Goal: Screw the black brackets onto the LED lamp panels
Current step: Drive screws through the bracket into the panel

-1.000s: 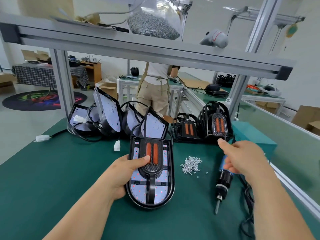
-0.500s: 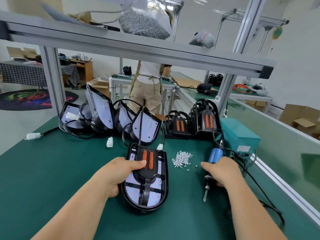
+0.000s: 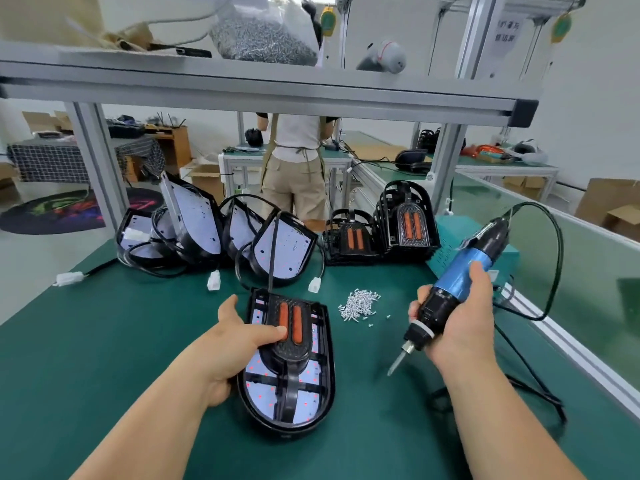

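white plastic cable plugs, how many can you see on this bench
4: one plug at the left edge of the green mat, one on the leftmost leaning white LED panel, two behind the flat black-framed lamp panel. Others may hide among cables.

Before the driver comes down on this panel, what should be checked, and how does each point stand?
1. Black bracket seated on the lamp panel: ok, lies centred on it.
2. Panel steadied: ok, left hand grips its edge, thumb on the bracket.
3. Screwdriver in hand: ok, right hand grips it, bit pointing down.
4. Screw on bit: not ok, bit looks bare.
5. Screws within reach: ok, loose pile on the mat beside the panel.
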`<state>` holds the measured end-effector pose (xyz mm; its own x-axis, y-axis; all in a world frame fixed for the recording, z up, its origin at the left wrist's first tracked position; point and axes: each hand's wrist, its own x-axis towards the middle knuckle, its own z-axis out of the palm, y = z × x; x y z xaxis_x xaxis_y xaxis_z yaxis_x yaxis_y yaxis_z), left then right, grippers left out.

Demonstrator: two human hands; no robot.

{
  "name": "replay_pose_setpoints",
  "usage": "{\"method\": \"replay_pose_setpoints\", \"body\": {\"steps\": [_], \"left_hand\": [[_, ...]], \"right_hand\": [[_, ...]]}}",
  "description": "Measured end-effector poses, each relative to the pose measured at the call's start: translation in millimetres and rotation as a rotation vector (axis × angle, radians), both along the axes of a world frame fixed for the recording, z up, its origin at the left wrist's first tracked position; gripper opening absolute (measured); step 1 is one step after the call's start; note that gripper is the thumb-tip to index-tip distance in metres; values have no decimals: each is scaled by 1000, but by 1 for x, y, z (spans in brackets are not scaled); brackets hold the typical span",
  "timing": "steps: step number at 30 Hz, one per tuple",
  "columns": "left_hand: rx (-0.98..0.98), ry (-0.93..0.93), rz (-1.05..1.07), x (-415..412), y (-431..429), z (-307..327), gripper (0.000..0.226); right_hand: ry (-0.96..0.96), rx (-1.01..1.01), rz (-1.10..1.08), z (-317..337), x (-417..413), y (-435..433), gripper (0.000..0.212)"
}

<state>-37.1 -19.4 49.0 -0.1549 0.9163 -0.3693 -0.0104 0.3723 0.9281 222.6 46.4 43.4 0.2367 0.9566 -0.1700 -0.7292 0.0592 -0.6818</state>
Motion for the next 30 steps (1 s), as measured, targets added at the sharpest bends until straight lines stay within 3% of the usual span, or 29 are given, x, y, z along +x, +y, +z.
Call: {"method": "replay_pose_setpoints", "body": {"steps": [4,9,12,17,23,30], "left_hand": [[-6,91,18,0,-10,-1,104],[190,687,123,-2,-9,28,84],[376,882,72,12,2,51,54],[440,998,-175,53,39,66,18],[358,1072,-367,81,75,46,10],[299,1184,-514,105,86,26,14]], "right_hand": [[86,-4,34,0,2,3,53],[218,40,63,-2,3,8,49],[262,93,44,0,8,10,33],[435,158,69,1,17,14,27],[432,216,178,-2,31,12,34],[256,167,130,-1,35,14,20]]}}
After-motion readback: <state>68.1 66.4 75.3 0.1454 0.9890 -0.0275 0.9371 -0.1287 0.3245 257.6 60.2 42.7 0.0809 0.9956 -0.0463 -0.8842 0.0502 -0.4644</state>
